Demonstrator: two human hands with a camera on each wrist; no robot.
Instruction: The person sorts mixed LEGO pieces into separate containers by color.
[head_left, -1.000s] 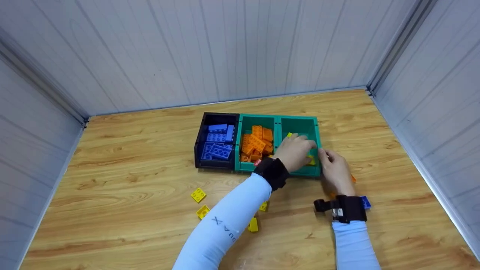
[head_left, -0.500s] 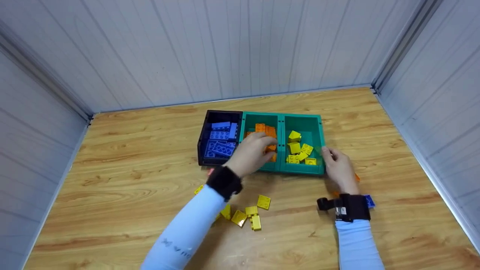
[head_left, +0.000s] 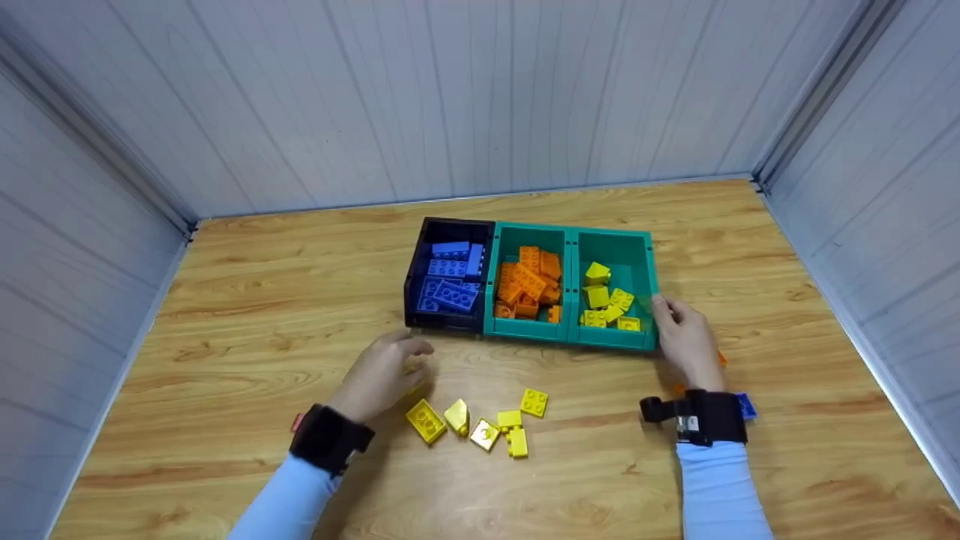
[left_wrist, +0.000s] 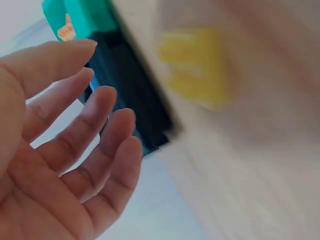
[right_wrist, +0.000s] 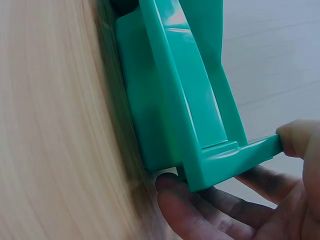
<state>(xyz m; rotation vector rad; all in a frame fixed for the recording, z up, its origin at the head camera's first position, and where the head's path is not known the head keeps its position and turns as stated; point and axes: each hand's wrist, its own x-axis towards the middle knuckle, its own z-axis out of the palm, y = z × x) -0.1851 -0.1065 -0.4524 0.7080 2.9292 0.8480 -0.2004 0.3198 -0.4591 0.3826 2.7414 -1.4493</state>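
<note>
My left hand hovers over the tabletop at the left of the loose yellow bricks, its fingers spread and loosely bent around nothing. In the left wrist view a yellow brick lies on the table beside its fingertips, blurred. My right hand grips the outer side wall of the right green bin. The right wrist view has the thumb on the bin's rim and the other fingers beneath its outer corner. Several yellow bricks lie inside that bin.
A middle green bin with orange bricks and a black bin with blue bricks join the right bin in a row. Several yellow bricks lie in front. A blue brick shows by the right wrist.
My left hand has come away from the right bin, passing left over the orange bricks and down to the table, uncovering the yellow bricks in the bin. My right hand keeps its grip.
</note>
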